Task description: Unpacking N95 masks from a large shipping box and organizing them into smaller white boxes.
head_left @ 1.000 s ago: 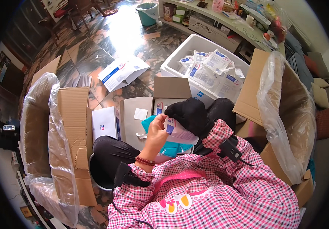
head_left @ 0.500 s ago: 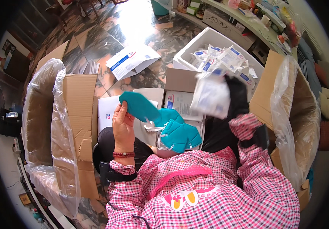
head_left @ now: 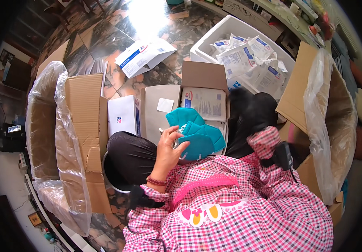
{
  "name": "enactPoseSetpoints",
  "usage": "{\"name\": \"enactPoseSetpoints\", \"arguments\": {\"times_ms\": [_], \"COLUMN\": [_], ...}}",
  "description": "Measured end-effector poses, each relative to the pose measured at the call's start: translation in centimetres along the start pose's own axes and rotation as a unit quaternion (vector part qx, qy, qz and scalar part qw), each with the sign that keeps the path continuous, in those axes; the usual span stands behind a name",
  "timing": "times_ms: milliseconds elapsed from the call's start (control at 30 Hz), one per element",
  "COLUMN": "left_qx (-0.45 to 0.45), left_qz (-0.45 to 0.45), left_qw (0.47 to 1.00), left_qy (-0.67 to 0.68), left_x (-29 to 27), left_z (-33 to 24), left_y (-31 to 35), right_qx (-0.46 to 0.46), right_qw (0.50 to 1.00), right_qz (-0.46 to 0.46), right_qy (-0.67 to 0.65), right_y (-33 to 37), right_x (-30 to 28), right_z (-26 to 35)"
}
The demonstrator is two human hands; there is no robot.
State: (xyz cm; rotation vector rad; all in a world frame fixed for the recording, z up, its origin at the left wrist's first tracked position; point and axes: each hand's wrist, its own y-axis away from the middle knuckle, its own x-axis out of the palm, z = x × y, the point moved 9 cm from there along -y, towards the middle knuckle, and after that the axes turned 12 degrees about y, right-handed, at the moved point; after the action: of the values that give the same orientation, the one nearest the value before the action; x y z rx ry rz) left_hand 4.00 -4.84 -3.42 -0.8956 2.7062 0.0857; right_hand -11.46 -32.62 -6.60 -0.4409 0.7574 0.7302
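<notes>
Several teal folded masks (head_left: 202, 145) with white ear loops lie in an overlapping pile in front of my body. At the pile's left edge is my bare left hand (head_left: 169, 152), its fingers bent and the thumb apart from them, beside the nearest mask. My black-gloved right hand (head_left: 243, 105) is smeared by motion near the white foam box (head_left: 204, 54), and its fingers cannot be made out. Inside that box are several flat white packets (head_left: 236, 61) with blue print. An open carton (head_left: 204, 75) beyond the masks holds more white packets (head_left: 206, 103).
Tall cardboard boxes lined with clear plastic stand at my left (head_left: 86, 126) and right (head_left: 298, 90). A white printed box (head_left: 122, 115) sits by my left knee. An opened white carton (head_left: 145, 56) lies on the marble-patterned floor (head_left: 101, 42). A cluttered shelf (head_left: 288, 25) runs along the far right.
My left hand has come down and right to the pile; the mask it held up is no longer raised. The packet has left my right hand, and a packet now lies atop those in the foam box.
</notes>
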Motion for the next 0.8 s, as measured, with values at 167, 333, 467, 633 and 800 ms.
{"name": "enactPoseSetpoints", "arguments": {"times_ms": [167, 333, 467, 633, 800], "left_qx": [0.024, -0.033, -0.061, -0.007, 0.042], "left_qz": [-0.014, -0.004, 0.000, 0.139, 0.053], "left_qw": [0.992, 0.995, 0.991, 0.990, 0.910], "left_qy": [-0.124, -0.093, 0.119, 0.032, 0.408], "left_x": [2.0, 1.7, -0.7, -4.0, -10.5], "left_z": [-0.5, -0.2, -1.2, -7.0, -6.5], "left_y": [0.4, 1.6, 2.1, 2.6, 4.1], "right_qx": [0.087, 0.033, 0.027, -0.075, -0.125], "right_qw": [0.955, 0.939, 0.979, 0.994, 0.976], "right_qz": [0.252, 0.283, 0.202, 0.073, 0.147], "right_qy": [0.133, 0.191, -0.001, -0.009, 0.104], "right_y": [5.4, 6.7, 5.2, 1.2, -0.1], "right_x": [4.8, 6.2, 6.1, 5.2, 10.3], "right_z": [6.9, 5.9, 6.4, 10.0, 11.9]}}
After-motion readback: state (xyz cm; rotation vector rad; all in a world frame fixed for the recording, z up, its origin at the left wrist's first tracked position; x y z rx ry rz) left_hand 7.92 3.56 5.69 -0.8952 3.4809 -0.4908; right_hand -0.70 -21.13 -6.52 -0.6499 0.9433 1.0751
